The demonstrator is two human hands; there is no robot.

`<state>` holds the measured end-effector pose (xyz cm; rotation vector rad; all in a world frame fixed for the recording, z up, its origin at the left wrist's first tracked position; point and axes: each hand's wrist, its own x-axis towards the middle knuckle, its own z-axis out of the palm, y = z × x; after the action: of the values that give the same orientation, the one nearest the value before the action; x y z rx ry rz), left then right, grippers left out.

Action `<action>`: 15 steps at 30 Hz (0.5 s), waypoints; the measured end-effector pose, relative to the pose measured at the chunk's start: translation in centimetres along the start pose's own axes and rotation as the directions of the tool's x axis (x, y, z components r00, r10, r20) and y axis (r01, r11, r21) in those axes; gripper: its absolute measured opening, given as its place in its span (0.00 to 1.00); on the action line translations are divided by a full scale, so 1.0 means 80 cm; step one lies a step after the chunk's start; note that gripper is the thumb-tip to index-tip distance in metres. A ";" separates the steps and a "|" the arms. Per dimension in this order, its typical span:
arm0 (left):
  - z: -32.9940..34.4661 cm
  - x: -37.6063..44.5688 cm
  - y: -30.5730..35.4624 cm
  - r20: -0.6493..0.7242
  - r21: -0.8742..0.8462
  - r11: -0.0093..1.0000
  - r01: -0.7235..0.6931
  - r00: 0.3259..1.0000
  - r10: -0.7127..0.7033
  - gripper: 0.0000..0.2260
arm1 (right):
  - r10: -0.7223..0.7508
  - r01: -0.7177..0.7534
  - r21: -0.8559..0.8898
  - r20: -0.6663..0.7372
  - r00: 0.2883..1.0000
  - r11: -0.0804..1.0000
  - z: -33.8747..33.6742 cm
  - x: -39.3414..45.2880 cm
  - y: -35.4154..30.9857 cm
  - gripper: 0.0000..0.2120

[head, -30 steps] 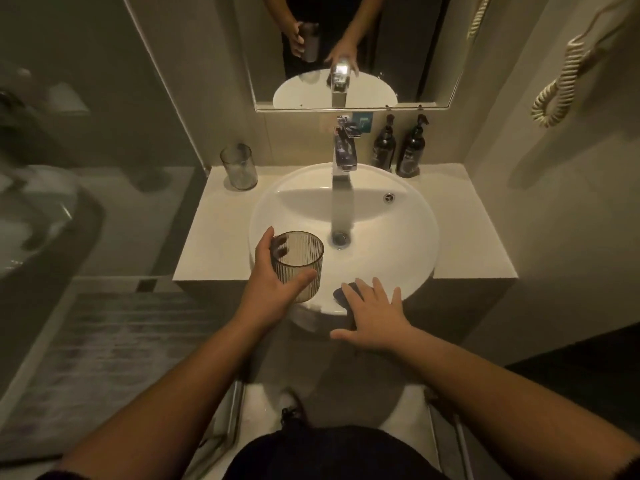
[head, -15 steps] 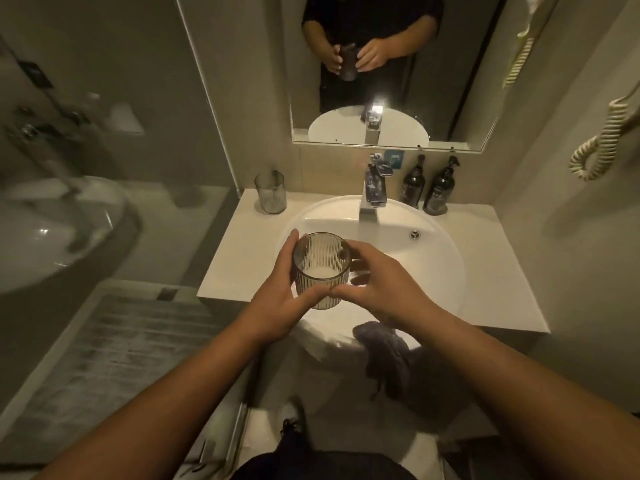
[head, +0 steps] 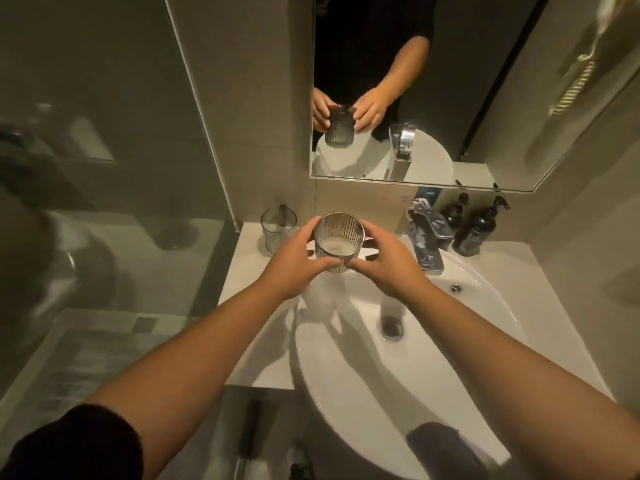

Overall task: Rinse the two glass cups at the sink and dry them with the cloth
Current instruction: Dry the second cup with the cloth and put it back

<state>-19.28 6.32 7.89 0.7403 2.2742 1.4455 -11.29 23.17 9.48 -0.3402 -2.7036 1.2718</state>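
Note:
A ribbed glass cup [head: 338, 241] stands upright in the air above the back left rim of the white sink [head: 433, 375]. My left hand [head: 292, 259] grips its left side and my right hand [head: 388, 263] grips its right side. A second ribbed glass cup [head: 277, 230] rests on the counter at the back left corner, just left of my left hand. The dark cloth [head: 440, 445] hangs over the sink's front rim, under my right forearm. No water runs from the chrome tap [head: 427, 244].
Two dark pump bottles [head: 476, 225] stand behind the tap at the back right. A mirror [head: 415, 98] hangs above the counter [head: 256, 341]. A glass shower partition [head: 194, 109] closes off the left side. A coiled cord [head: 571, 88] hangs on the right wall.
My right hand left the cloth on the front rim and joined the left hand on the cup. Both hands carried the cup back and left, towards the second cup.

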 end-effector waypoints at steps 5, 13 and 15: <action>-0.001 0.096 -0.029 0.025 -0.014 1.000 0.012 1.000 -0.012 0.35 | 0.099 -0.091 0.094 -0.090 0.991 0.991 0.017 0.078 0.026 0.29; 0.025 0.180 -0.088 0.039 0.059 0.991 0.116 0.992 -0.119 0.38 | 0.225 -0.221 0.053 -0.086 0.971 0.974 0.050 0.156 0.081 0.29; 0.036 0.189 -0.102 0.018 0.042 0.991 0.127 0.992 -0.128 0.32 | 0.244 -0.243 0.024 -0.099 0.965 0.970 0.058 0.166 0.091 0.28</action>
<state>-31.90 14.58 -0.89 0.6071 2.2967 1.3314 -24.04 27.63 1.24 -0.7356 -2.6296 1.2889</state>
